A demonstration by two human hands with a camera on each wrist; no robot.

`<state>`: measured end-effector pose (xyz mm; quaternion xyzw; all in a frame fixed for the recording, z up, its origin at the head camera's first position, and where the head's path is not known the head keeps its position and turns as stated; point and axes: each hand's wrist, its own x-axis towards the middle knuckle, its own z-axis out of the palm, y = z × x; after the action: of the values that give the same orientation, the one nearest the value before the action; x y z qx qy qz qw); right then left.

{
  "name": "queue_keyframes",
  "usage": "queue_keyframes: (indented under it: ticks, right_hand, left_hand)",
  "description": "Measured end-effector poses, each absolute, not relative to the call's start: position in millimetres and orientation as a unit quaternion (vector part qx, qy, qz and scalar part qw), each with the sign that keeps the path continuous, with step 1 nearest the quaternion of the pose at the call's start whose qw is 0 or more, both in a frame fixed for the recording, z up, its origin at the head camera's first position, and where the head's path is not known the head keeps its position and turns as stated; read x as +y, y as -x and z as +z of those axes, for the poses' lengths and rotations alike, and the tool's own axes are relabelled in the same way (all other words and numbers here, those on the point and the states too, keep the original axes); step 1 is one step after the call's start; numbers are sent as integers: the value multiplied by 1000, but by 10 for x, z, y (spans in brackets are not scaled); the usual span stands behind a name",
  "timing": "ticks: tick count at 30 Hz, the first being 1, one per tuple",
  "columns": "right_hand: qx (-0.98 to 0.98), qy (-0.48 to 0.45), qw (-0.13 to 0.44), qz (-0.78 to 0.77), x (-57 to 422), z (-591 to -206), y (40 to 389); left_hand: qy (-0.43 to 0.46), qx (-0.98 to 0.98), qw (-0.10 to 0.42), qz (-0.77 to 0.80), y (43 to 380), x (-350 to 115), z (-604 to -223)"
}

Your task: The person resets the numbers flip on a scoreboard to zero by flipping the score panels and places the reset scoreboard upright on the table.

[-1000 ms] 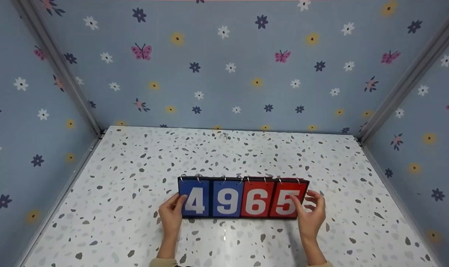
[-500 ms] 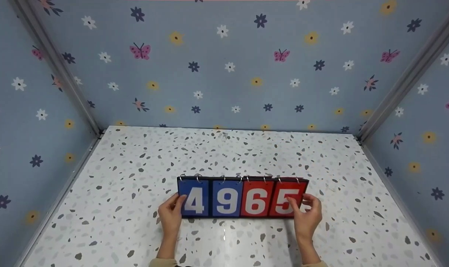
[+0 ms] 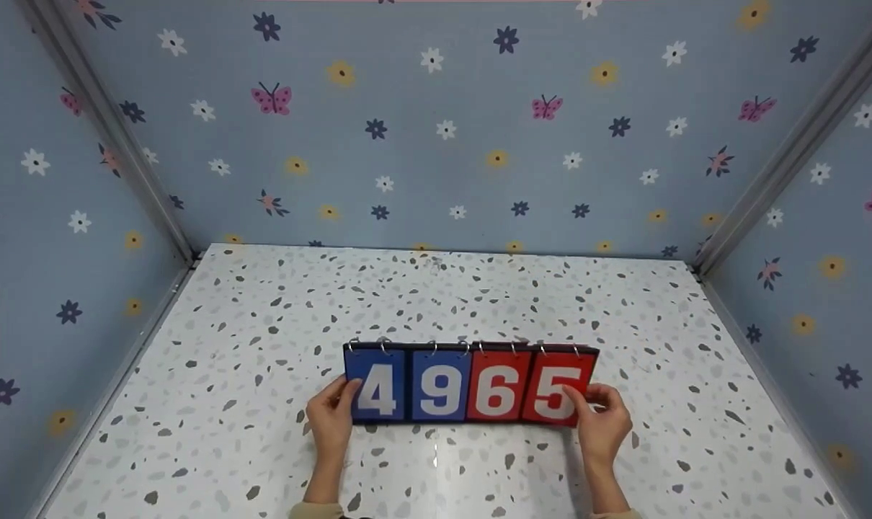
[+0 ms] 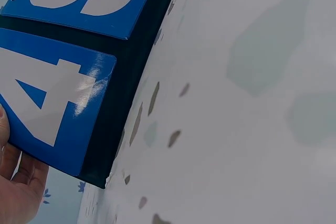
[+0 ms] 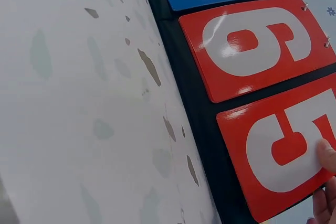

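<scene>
A flip scoreboard (image 3: 409, 386) stands tilted on the speckled table, reading 4 9 6 5 on two blue and two red number cards hung from metal rings. My left hand (image 3: 330, 418) grips its left end, thumb on the front of the blue 4 card (image 4: 39, 90) and fingers behind. At the other end my right hand (image 3: 603, 422) pinches the red 5 card (image 5: 286, 145) at its right edge, thumb over the numeral. The fingers behind are partly hidden. Between them are the blue 9 card (image 3: 440, 389) and the red 6 card (image 5: 249, 45).
The white speckled table (image 3: 436, 303) spreads around the scoreboard. A blue back wall (image 3: 436, 166) with flowers and butterflies rises behind it, and side walls with grey corner posts (image 3: 782, 158) flank the table.
My right hand has moved in a little to the left, then slightly back right, and its loose fingers have closed on the 5 card's edge. My left hand has stayed put.
</scene>
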<state>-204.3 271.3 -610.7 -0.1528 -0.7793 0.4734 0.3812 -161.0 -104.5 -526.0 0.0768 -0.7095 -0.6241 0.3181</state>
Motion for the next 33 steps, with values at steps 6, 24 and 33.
queue_keyframes:
  ticks: [6,24,33]
  right_hand:
    - [-797,161,360,458,2780,-6136,2024]
    - [-812,9,308,496,2665,-5354,1607]
    - [-789,-76,182,582,3146,-5634,1787]
  left_hand:
    - [-66,-710,321,-624,1611,-1052,-5270]
    - [-73,-708,311,-629,1615,-1061,-5282]
    - [-69,-708,310,-631,1614,-1066,-5286]
